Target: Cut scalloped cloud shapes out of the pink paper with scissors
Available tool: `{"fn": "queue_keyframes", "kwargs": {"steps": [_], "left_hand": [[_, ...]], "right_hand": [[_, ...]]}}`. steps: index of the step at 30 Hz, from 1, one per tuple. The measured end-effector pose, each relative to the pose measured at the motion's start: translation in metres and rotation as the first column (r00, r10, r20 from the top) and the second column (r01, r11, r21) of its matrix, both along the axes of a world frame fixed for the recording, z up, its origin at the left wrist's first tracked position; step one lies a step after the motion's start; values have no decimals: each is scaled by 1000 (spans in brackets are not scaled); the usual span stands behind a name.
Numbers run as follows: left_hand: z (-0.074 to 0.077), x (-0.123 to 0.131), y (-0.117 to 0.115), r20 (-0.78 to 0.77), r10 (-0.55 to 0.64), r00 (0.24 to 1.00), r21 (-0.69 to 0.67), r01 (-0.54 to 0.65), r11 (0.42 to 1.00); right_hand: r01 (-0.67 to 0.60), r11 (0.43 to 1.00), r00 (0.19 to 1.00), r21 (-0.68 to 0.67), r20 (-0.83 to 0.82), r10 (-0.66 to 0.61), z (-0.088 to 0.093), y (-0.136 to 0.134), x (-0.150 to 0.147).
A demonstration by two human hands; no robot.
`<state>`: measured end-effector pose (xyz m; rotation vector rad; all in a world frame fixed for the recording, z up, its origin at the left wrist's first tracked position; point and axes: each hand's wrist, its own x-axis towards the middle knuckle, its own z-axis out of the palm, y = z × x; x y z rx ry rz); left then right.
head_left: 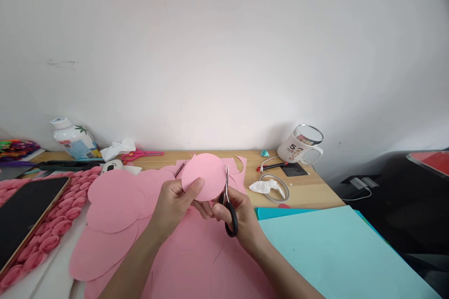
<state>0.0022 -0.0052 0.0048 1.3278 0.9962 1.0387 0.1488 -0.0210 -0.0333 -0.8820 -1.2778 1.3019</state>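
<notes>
While my left hand (174, 204) pinches the pink disc (206, 173) between thumb and fingers, my right hand (242, 215) grips the scissors (226, 191), blades at the rim nearest that hand; best technique, probably: steady blades, slowly turned disc.

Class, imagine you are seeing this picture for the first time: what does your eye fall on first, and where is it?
First, the pink paper disc in the centre, held in the left hand, with the black-handled scissors in the right hand at its right edge. Next, overlapping rounded pink paper pieces to the left, and a pale turquoise sheet at lower right.
</notes>
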Motion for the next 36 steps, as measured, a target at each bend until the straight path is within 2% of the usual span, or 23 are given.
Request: {"fn": "queue_keyframes", "kwargs": {"steps": [5, 11, 17, 22, 36], "left_hand": [[0, 0, 0, 12, 34, 999, 5, -34, 999], [-1, -2, 2, 2, -22, 1000, 23, 22, 1000], [0, 0, -1, 12, 50, 999, 40, -51, 998], [-1, -2, 0, 9, 2, 1000, 46, -2, 999], [-7, -6, 4, 1, -30, 1000, 53, 30, 998]], "right_hand": [[0, 1000, 1000, -3, 14, 0, -1, 0, 0], [-9, 1000, 1000, 5, -3, 9, -3, 1, 1], [-34, 999, 999, -6, -6, 34, -3, 2, 3], [-53, 999, 998, -6, -31, 53, -6, 2, 4], [-49, 999, 998, -1, -36, 49, -4, 2, 2]]}}
